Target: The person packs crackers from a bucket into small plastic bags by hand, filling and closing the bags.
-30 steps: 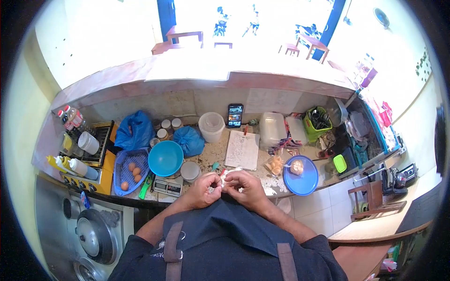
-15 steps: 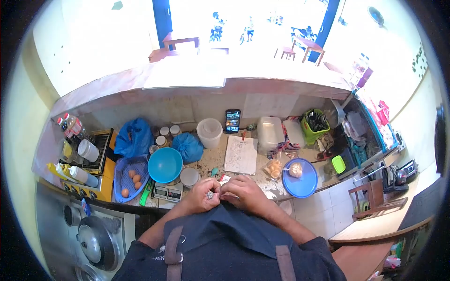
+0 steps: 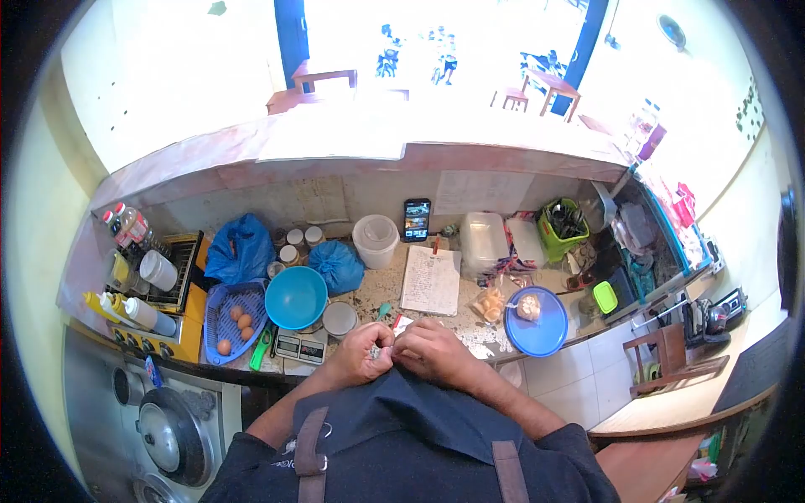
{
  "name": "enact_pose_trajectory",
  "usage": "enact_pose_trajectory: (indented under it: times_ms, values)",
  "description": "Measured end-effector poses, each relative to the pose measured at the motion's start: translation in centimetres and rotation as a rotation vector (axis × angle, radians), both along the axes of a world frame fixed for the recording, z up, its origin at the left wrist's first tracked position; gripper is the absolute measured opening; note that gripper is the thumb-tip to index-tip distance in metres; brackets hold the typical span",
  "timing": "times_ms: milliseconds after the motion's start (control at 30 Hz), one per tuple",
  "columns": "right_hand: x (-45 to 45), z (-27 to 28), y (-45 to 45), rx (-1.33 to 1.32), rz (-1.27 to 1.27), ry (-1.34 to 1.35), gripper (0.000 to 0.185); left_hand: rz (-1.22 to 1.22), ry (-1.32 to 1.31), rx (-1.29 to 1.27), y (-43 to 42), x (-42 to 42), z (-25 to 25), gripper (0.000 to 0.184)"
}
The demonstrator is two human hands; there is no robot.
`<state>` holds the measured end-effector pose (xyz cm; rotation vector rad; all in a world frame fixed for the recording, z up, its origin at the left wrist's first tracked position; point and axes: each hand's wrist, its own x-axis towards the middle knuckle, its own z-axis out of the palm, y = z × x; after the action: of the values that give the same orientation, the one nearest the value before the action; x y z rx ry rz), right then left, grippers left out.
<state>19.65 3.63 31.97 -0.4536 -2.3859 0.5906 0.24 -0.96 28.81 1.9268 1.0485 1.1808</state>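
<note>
My left hand (image 3: 359,354) is closed in front of the dark apron (image 3: 402,419), at the near edge of the worktop. A small, pale, crinkled bit shows between its fingers, too small to name. Close against it, my right hand (image 3: 434,352) has its fingers curled in a pinch, and their tips are hidden. Just beyond the hands lie a small red-and-white packet (image 3: 402,322), partly covered by them, and a small teal object (image 3: 384,310). To the left of my left hand are a digital scale (image 3: 300,347) and a round lidded tub (image 3: 340,319).
An open notebook (image 3: 431,281) lies ahead, below a propped phone (image 3: 416,220). Leftward are a blue bowl (image 3: 295,298) and a basket (image 3: 220,303) with several eggs. A blue plate (image 3: 537,335) bearing a bag stands right. A lidded wok (image 3: 163,432) sits lower left.
Both hands stay together at nearly the same spot, with the fingers shifting slightly. Outside the doorway, the distant figures have moved.
</note>
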Motion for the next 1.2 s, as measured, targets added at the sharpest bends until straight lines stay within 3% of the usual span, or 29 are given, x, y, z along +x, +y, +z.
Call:
enact_pose_trajectory:
  times_ms: [67,200,267,333,367,400,433,467,500,633,733,800,833,900,1000,1133,1200]
  values:
    - [-0.2,-0.1,0.0,0.003,-0.012,-0.006,0.02,0.012,-0.225,-0.196,-0.3,0.0,-1.3,0.008]
    - [-0.2,-0.5,0.4,0.005,0.005,0.002,0.02,0.036,-0.246,-0.273,-0.4,-0.1,-2.1,0.006]
    - [-0.1,0.1,1.4,-0.193,0.107,-0.015,0.021,-0.003,-0.312,-0.397,-0.7,-0.3,-1.9,0.007]
    - [-0.1,5.7,3.9,-0.479,0.147,-0.155,0.031,0.041,-0.181,-0.3,-0.8,-0.6,-1.8,0.009]
    - [-1.1,5.8,7.6,-0.361,0.122,-0.122,0.047,0.059,-0.106,-0.255,-0.8,-0.8,-1.9,0.009]
    - [-2.9,7.7,11.5,-0.033,-0.087,-0.324,0.056,0.095,-0.098,-0.243,-0.7,-0.7,-1.3,0.009]
    - [-5.5,12.6,13.2,-0.236,-0.181,-0.259,0.059,0.072,-0.082,-0.265,-0.9,-0.2,-0.6,0.009]
    - [-8.2,14.1,17.8,0.041,-0.228,-0.374,0.066,0.039,-0.064,-0.288,-1.1,0.1,-0.1,0.009]
    - [-10.1,17.2,18.7,-0.017,-0.256,-0.35,0.071,0.049,-0.053,-0.282,-1.1,0.2,0.1,0.009]
    - [-16.9,22.1,22.9,0.164,-0.378,-0.524,0.07,0.111,0.002,-0.204,-1.1,-0.1,-0.2,0.012]
    - [-18.3,23.7,22.2,0.044,-0.273,-0.42,0.068,0.172,-0.112,-0.145,-1.7,-0.6,-1.3,0.011]
    - [-17.5,24.6,19.8,0.066,-0.241,-0.439,0.052,0.175,-0.17,-0.17,-1.7,-0.6,-2.3,0.01]
    - [-16.6,24.5,18.3,0.022,-0.188,-0.447,0.047,0.207,-0.219,-0.182,-1.9,-0.8,-2.2,0.008]
    - [-16.1,20.5,18.7,0.203,-0.202,-0.381,0.046,0.18,-0.219,-0.146,-1.8,-1.3,-2.0,0.007]
    - [-12.0,16.6,15.0,0.322,-0.082,-0.291,0.068,0.221,-0.269,-0.183,-1.5,-1.3,-2.0,0.006]
    - [-6.9,13.8,10.4,-0.128,0.022,-0.373,0.058,0.225,-0.387,-0.23,-1.0,-1.6,-3.1,0.005]
    - [-5.1,11.1,9.1,-0.105,0.14,-0.336,0.06,0.221,-0.473,-0.253,-0.8,-1.6,-3.3,0.004]
